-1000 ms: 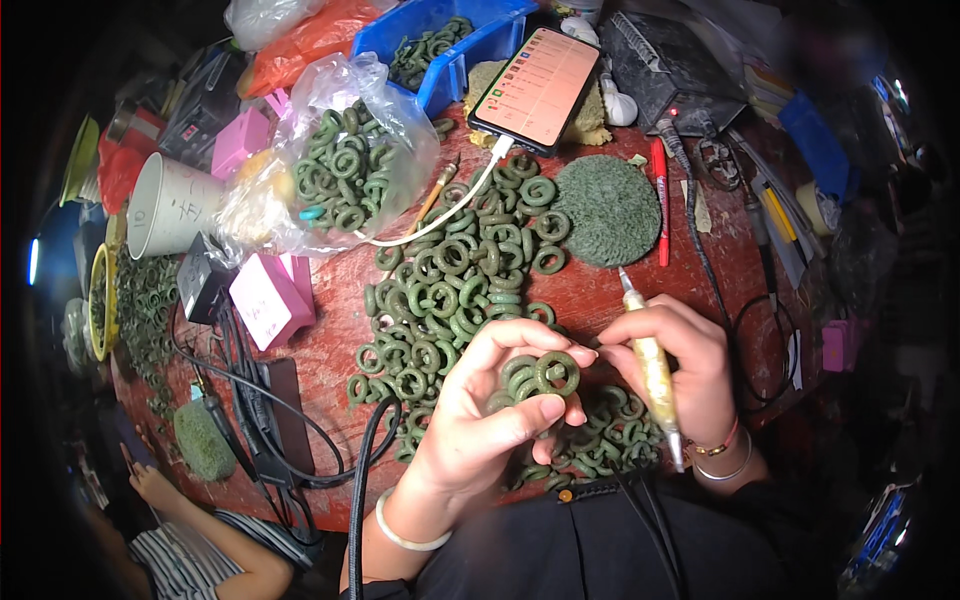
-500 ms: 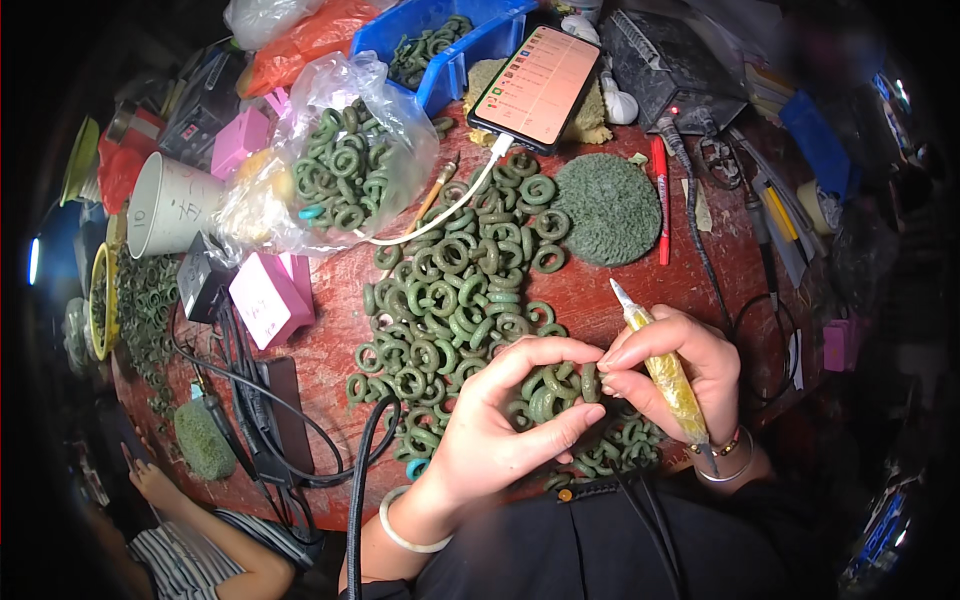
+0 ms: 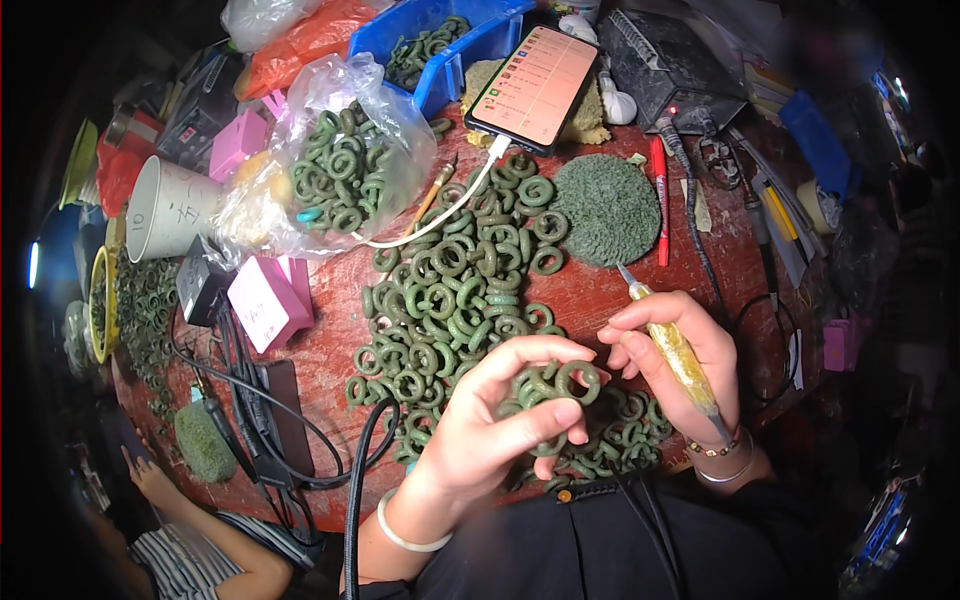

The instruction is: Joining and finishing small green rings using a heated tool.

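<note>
My left hand (image 3: 478, 425) is curled around several green rings (image 3: 578, 381), one standing upright between thumb and fingers. A pen-shaped tool (image 3: 677, 360), wrapped in yellow and tapering to a pale pointed tip, rests in my right hand (image 3: 705, 345). That hand's thumb and index finger stand just right of the held rings, apart from them. Beyond both hands spreads a large heap of green rings (image 3: 455, 290). More rings (image 3: 625, 440) lie below the hands at the near table edge. The tool's tip points at a round, rough green disc (image 3: 607, 212).
A phone (image 3: 535, 85) with a white cable lies at the back beside a blue bin (image 3: 440, 90). At left are a plastic bag of rings (image 3: 345, 170), a white cup (image 3: 172, 210), a pink block (image 3: 268, 305) and black cables (image 3: 330, 470). Another person's arm (image 3: 200, 520) shows lower left.
My right fingers have come away from the rings. My left hand has turned, showing one ring upright. The tool has shifted slightly right.
</note>
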`<state>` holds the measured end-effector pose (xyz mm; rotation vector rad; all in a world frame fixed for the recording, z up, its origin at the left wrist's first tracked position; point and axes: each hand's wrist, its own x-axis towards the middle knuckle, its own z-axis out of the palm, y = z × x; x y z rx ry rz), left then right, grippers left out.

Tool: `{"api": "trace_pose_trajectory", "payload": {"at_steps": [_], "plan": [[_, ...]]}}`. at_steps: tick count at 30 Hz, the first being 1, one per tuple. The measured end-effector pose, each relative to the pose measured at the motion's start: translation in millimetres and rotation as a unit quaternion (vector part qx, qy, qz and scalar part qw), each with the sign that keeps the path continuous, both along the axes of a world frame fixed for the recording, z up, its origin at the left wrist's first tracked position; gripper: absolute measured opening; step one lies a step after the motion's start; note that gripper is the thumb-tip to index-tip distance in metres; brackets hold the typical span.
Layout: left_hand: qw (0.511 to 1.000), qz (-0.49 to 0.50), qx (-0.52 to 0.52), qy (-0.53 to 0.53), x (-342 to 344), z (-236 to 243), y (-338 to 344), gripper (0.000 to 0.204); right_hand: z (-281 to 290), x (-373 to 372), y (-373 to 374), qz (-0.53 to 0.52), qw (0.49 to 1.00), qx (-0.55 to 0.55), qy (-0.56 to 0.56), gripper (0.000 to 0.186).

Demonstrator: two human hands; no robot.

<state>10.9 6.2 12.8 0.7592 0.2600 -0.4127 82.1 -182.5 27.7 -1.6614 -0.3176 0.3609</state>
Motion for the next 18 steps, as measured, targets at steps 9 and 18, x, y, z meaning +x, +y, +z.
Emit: {"api": "trace_pose_trajectory", "payload": {"at_steps": [9,18], "plan": [[0.983,0.041,-0.178,0.004,-0.4,-8.4,6.1,0.040,-10.9,6.4,7.5,0.174,0.915,-0.196,-0.307,0.035],[0.979,0.066,-0.190,-0.001,-3.2,-7.3,5.2,0.037,-18.8,-1.2,0.4,0.205,0.884,-0.281,-0.313,0.021]]}}
